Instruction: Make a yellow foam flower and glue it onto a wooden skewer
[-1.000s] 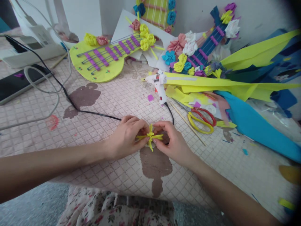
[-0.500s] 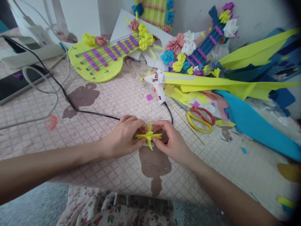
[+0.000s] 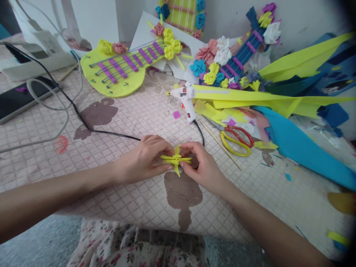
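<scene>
A small yellow paper flower [image 3: 176, 159] with thin pointed petals is between my hands, low over the cloth near the middle. My right hand [image 3: 204, 167] pinches its right side between thumb and fingertips. On the other side, my left hand [image 3: 147, 155] has its thumb and fingers apart around the left petals, with the fingertips close to the upper petal. A white glue gun [image 3: 187, 100] lies beyond my hands, its black cord running behind them.
Scissors [image 3: 236, 142] and a thin wooden stick [image 3: 222, 146] lie to the right. Behind are a yellow paper guitar [image 3: 119, 79], a blue one [image 3: 236, 68] with paper flowers, and crepe strips [image 3: 308, 142]. A phone [image 3: 25, 98] and cables are at the left.
My left hand has shifted slightly left and its thumb and fingers have spread wider, away from the flower's left petals. My right hand keeps its pinch.
</scene>
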Demonstrator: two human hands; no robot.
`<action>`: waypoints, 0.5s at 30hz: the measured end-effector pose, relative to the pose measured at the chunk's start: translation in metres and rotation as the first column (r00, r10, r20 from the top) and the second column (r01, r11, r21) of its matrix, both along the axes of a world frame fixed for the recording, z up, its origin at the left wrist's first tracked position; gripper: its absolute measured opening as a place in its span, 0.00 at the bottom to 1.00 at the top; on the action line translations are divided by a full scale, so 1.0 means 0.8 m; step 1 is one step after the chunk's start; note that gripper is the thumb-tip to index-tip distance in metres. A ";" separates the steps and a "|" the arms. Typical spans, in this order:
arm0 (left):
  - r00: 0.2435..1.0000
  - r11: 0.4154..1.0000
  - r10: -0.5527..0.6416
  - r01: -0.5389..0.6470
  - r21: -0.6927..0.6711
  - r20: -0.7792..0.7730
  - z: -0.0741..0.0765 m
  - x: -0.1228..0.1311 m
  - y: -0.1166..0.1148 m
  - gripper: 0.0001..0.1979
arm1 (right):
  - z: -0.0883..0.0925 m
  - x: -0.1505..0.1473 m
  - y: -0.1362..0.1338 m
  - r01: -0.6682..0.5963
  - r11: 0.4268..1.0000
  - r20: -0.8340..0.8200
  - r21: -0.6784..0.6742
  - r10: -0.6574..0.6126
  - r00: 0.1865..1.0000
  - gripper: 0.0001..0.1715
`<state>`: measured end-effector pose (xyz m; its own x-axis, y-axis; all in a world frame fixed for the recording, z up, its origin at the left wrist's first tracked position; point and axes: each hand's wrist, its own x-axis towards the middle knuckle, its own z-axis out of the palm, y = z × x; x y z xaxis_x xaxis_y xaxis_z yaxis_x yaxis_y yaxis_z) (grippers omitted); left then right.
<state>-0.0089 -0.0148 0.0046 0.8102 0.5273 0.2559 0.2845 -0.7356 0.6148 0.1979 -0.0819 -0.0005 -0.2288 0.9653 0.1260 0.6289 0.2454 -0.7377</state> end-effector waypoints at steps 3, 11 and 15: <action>0.998 0.999 0.031 -0.030 -0.011 0.051 0.004 -0.004 0.004 0.07 | 0.000 0.000 0.000 -0.001 1.000 -0.001 -0.007 0.001 1.000 0.21; 0.974 0.981 0.196 -0.196 -0.008 0.117 0.011 -0.005 0.007 0.07 | 0.001 -0.001 0.000 0.000 1.000 -0.013 -0.007 0.000 1.000 0.20; 0.959 0.967 0.254 -0.256 -0.002 0.127 0.012 -0.004 0.005 0.07 | 0.000 0.000 0.000 0.001 1.000 -0.009 -0.010 -0.001 1.000 0.20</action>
